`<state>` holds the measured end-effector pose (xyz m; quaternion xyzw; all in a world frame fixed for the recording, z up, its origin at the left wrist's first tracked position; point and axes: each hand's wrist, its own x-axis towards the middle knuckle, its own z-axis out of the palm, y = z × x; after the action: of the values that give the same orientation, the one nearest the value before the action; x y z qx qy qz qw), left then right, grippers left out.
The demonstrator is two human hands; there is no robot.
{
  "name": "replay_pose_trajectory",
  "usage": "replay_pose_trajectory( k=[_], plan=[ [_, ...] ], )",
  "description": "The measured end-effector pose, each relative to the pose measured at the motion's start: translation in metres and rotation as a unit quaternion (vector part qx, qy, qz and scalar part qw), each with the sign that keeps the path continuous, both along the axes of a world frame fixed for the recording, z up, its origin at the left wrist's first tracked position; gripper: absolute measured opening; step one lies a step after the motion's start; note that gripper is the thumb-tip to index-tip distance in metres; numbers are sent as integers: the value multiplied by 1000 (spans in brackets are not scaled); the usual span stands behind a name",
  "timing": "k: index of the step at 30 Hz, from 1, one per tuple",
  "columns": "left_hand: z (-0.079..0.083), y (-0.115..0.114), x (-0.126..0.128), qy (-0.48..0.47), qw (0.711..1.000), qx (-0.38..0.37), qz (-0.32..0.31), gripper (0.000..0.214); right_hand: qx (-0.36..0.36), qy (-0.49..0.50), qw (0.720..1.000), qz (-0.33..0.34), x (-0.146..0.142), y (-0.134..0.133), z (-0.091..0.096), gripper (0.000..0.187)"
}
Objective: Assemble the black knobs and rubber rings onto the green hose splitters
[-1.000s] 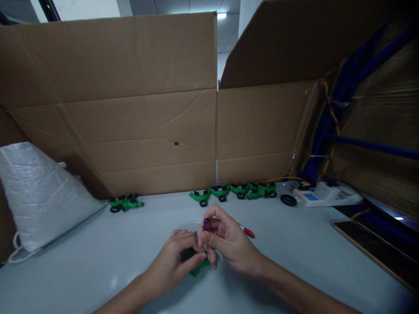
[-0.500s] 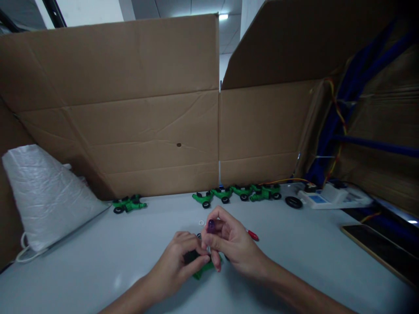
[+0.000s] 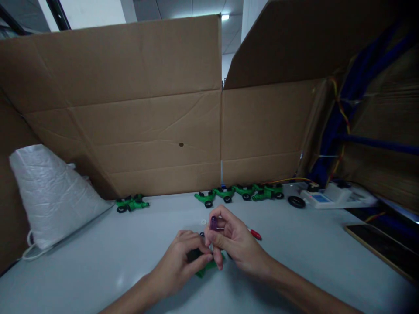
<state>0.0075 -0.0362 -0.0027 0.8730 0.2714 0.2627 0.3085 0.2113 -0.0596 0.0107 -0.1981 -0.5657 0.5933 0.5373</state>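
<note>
My right hand (image 3: 234,240) is closed round a small screwdriver with a purple see-through handle (image 3: 213,223). Its tip points down toward a green plastic toy part (image 3: 209,267) on the table. Fingers and thumb of my left hand (image 3: 183,259) pinch at that green part, close by the screwdriver's tip; a black piece shows under the palm. Both hands cover most of the part, so its shape and any screw are hidden. Just beyond the fingers lie a small white ring (image 3: 204,222) and a small dark ring (image 3: 202,235). A red-handled tool (image 3: 255,234) lies behind my right hand.
Several green toy vehicles with black wheels (image 3: 242,192) line the cardboard wall (image 3: 157,144), more of them at the left (image 3: 132,203). A black ring (image 3: 296,202), a white power strip (image 3: 337,196) and a dark flat device (image 3: 382,248) are right. A white sack (image 3: 55,200) stands left.
The view has shifted slightly, so everything sits a little further right. My right hand and the screwdriver handle have turned a little; both hands stay at the green part.
</note>
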Motion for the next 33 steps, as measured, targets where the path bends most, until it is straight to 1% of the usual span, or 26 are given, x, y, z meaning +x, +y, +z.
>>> replay_pose_trajectory(
  k=[4,8,11,14,17,19,22,26,29,31,33],
  plan=[
    [-1,0,0,-3,1000,1,6,21,-5,-9,1000,0,2,-2,3,36],
    [-1,0,0,0,1000,4,7,22,15,-17,999,-36,1,-4,5,32],
    [1,-1,0,2,1000,3,3,22,10,-19,998,-62,1,-6,4,33],
    [2,-1,1,-2,1000,6,3,23,12,-28,997,-67,2,-7,4,31],
    [2,-1,1,-5,1000,11,1,23,44,-48,996,-62,5,-10,4,29],
    [2,-1,1,-7,1000,15,-1,21,75,-78,992,-61,6,-11,4,29],
    [3,-2,1,-3,1000,17,2,17,95,-110,986,-82,7,-14,3,27],
    [4,-3,0,2,1000,15,16,21,51,-87,991,-92,2,-18,0,24],
    [5,-2,1,5,1000,11,3,28,15,-62,994,-88,-1,-20,0,29],
    [5,-2,1,9,1000,10,1,29,9,-52,995,-81,-1,-20,2,30],
    [5,-2,1,9,1000,10,5,26,24,-55,996,-71,2,-19,5,32]
  ],
)
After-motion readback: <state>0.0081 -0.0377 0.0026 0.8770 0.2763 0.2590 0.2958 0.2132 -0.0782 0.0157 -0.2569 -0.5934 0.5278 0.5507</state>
